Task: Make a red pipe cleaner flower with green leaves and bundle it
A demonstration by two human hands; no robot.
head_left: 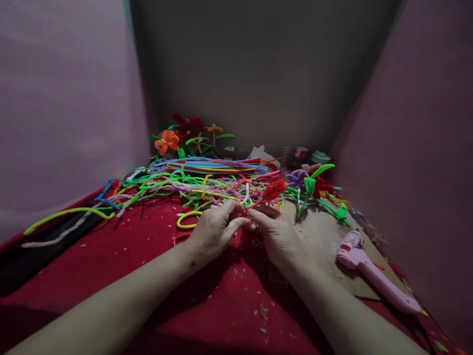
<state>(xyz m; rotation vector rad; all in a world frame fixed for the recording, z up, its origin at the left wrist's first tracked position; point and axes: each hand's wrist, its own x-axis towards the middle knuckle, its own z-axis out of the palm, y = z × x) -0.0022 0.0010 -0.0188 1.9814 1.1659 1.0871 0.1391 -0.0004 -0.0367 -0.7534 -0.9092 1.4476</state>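
Note:
Between my two hands, over the middle of the red cloth, is a red pipe cleaner piece (274, 190) with a fluffy looped head and a thin stem. My left hand (218, 227) pinches the stem's end with thumb and forefinger. My right hand (275, 236) is closed on the stem just below the head, its fingertips close to the left ones. Part of the stem is hidden by my fingers. Just left of my left hand lie scissors with yellow and red handle loops (187, 220), partly covered by that hand.
Behind my hands spreads a heap of coloured pipe cleaners (207, 185). A pink glue gun (377, 276) rests on a cardboard sheet (321, 236) at right. Finished pipe cleaner flowers (168, 142) stand at back left, and more (309, 185) lie at right. Scraps dot the red cloth (148, 286).

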